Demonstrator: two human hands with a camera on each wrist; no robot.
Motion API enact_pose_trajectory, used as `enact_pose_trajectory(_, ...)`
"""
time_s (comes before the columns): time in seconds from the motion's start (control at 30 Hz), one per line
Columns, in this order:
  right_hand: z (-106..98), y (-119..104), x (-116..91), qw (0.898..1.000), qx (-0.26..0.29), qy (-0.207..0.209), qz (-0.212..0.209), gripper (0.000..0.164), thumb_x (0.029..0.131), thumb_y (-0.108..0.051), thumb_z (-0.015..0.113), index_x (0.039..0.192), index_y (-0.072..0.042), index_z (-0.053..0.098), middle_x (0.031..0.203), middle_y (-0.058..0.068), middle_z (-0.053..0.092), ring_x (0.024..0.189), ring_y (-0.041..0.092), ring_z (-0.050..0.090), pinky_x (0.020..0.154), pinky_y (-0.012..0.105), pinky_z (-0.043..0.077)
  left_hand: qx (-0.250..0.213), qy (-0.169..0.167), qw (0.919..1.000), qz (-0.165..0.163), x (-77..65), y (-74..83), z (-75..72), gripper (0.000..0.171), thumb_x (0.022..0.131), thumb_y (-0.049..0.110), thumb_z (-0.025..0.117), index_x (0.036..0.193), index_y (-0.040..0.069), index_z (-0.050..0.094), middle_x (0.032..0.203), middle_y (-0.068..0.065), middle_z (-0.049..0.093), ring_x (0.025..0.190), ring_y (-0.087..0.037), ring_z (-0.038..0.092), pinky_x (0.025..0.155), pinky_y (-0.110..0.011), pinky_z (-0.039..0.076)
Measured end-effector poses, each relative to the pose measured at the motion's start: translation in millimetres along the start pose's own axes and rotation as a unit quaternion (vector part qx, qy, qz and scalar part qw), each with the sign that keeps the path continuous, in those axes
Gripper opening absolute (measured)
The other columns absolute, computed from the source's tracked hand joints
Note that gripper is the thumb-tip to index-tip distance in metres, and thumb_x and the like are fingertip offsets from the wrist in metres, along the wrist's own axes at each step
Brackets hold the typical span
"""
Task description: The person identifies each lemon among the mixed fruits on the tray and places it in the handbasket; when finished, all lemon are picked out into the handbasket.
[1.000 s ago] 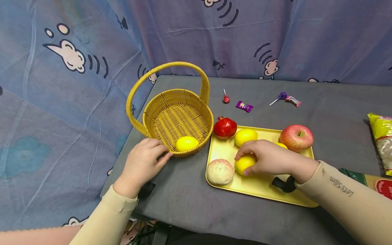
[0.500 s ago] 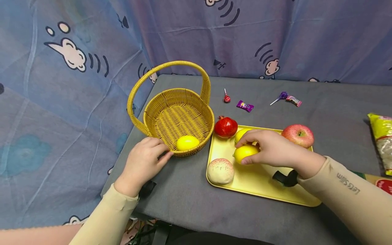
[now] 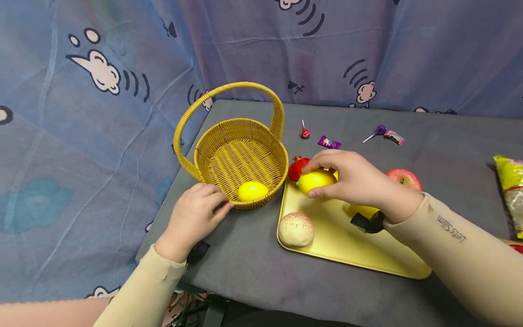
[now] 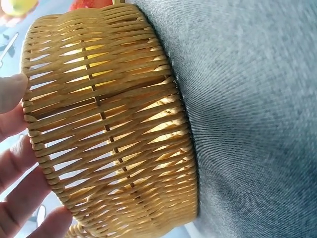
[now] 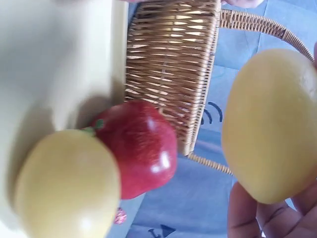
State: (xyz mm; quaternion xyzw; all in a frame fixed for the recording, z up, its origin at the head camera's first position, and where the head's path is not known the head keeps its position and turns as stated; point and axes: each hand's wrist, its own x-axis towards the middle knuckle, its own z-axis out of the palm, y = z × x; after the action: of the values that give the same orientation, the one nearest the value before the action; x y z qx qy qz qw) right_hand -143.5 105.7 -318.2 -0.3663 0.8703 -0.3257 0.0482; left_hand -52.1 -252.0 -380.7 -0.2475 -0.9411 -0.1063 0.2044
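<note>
My left hand (image 3: 196, 218) holds the near rim of a yellow wicker basket (image 3: 234, 159), its fingers strung along the edge in the left wrist view. Inside the basket lies one lemon (image 3: 252, 191). Thumb and fingers of my right hand (image 3: 359, 179) grip a second lemon (image 3: 314, 180), raised above the far left corner of a yellow tray (image 3: 327, 238). In the right wrist view this lemon (image 5: 272, 126) hangs apart from the red pomegranate (image 5: 141, 148) and from another lemon (image 5: 67, 186) below. A pale peach (image 3: 296, 229) sits at the tray's left end.
An apple (image 3: 404, 178) and a yellow fruit (image 3: 365, 211) are partly hidden behind my right arm. Behind the tray lie a red lollipop (image 3: 305, 132), a purple candy (image 3: 329, 142), a purple lollipop (image 3: 380, 130) and a pink candy (image 3: 394, 137). A yellow-topped bag (image 3: 510, 181) stands far right.
The right hand has lifted the lemon off the tray and carried it up and left, toward the pomegranate and basket. The left hand stays at the basket rim.
</note>
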Motion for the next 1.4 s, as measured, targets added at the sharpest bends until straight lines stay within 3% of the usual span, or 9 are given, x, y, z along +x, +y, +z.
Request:
enact_pose_trajectory(0.23,1,-12,31,1.000,0.018,0.000,-0.016,0.037,0.076,-0.031,0.091,0.110,-0.025,0.075,0.111,-0.013,0.069,0.101,0.010,0.058,0.085,0.035,0.049,0.001,0.006,1.0000,0.001,-1.4,-0.5,1.8,0.014,0.088,0.029,0.081,0.087,0.016,0.076,0.086,0.000,0.065,0.082,-0.024,0.060,0.075,-0.038,0.053)
enact_pose_trajectory(0.73,28,-18,99,0.998,0.053,-0.039,0.020,0.042,0.079,-0.034,0.089,0.115,-0.019,0.075,0.113,-0.007,0.069,0.099,0.015,0.057,0.086,0.033,0.049,-0.007,0.007,1.0000,0.001,-1.8,-1.2,2.8,0.012,0.090,0.029,0.079,0.089,0.017,0.076,0.088,0.001,0.064,0.084,-0.023,0.059,0.076,-0.038,0.052)
enact_pose_trajectory(1.03,48,-16,118,0.996,0.021,-0.086,0.014,0.041,0.082,-0.035,0.086,0.117,-0.017,0.074,0.116,-0.004,0.069,0.101,0.018,0.058,0.091,0.035,0.046,-0.006,0.009,0.9999,0.002,-2.6,-3.1,2.1,0.012,0.091,0.029,0.077,0.090,0.017,0.076,0.088,0.001,0.065,0.085,-0.023,0.059,0.076,-0.039,0.052)
enact_pose_trajectory(1.4,61,-14,121,0.989,-0.064,-0.127,-0.030,0.038,0.083,-0.033,0.085,0.113,-0.014,0.073,0.119,0.002,0.068,0.108,0.021,0.060,0.099,0.038,0.046,-0.004,0.008,1.0000,0.002,-3.1,-5.1,3.9,0.013,0.091,0.030,0.077,0.091,0.017,0.076,0.089,0.001,0.065,0.085,-0.023,0.060,0.075,-0.039,0.053)
